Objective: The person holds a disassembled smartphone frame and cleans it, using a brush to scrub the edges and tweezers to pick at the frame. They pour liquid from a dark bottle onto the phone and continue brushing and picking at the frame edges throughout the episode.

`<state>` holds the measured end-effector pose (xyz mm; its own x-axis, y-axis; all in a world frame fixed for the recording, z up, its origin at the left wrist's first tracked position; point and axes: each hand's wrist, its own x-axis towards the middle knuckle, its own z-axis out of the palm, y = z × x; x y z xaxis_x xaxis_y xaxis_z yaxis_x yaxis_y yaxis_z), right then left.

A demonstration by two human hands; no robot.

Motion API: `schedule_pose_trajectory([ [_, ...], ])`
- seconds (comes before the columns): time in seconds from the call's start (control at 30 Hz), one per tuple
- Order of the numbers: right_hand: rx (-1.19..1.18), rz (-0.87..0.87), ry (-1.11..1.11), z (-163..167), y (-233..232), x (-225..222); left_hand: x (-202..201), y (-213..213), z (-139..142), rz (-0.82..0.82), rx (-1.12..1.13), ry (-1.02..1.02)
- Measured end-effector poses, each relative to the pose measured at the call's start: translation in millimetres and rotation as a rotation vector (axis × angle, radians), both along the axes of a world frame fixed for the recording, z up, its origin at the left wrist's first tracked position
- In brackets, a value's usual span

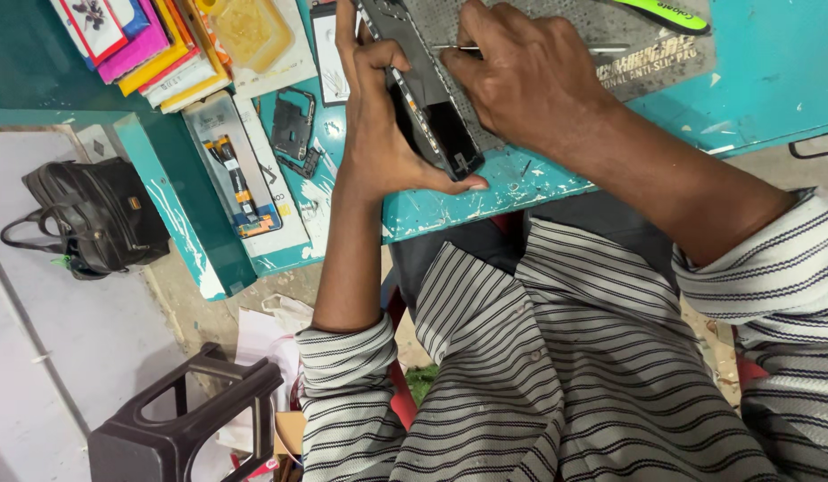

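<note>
At the top centre of the frame, the left hand grips an opened smartphone, fingers curled over its left edge and thumb hooked under its lower end, holding it tilted above the teal surface. The right hand lies over the phone's right side, fingers pressed together and pinching a thin metal tool that stretches out over the grey anti-slip mat. Left of the phone lie a dark phone frame part and a flat package with a flex cable. Coloured boxes are stacked in the upper left. A black bag sits on the floor at left, a dark plastic stool at lower left.
</note>
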<state>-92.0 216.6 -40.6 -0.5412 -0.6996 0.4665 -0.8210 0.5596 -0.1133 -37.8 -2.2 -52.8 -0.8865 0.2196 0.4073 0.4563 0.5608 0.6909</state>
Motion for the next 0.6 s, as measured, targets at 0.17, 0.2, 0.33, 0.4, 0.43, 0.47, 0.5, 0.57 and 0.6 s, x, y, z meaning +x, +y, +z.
schedule_pose_trajectory([
  [0.17,-0.011,0.002,0.009,5.4,2.0,2.2,3.6,1.6,5.6,0.032,-0.021,-0.027],
  [0.2,-0.013,0.003,0.014,6.2,2.7,3.6,3.3,2.0,6.8,0.030,-0.019,-0.025],
  [0.33,-0.008,0.018,-0.016,7.3,8.6,12.0,0.6,2.9,8.7,0.031,0.039,-0.109],
  [0.4,-0.002,0.015,-0.024,6.6,10.8,14.3,-0.6,2.8,8.1,0.025,0.044,-0.097],
  [0.43,-0.002,0.015,-0.021,6.1,11.7,15.4,-0.5,2.5,7.6,0.021,0.022,-0.044],
  [0.47,-0.004,0.015,-0.020,5.7,12.1,17.0,0.2,1.9,7.1,0.015,0.001,0.006],
  [0.5,-0.004,0.016,-0.017,5.4,12.8,18.1,0.2,1.6,6.2,0.014,0.000,0.009],
  [0.57,0.010,0.013,-0.010,5.3,14.7,20.0,-0.2,1.5,4.1,0.011,0.000,0.019],
  [0.6,0.016,0.011,-0.008,5.3,15.3,21.4,0.3,1.2,3.4,0.013,-0.005,0.026],
])
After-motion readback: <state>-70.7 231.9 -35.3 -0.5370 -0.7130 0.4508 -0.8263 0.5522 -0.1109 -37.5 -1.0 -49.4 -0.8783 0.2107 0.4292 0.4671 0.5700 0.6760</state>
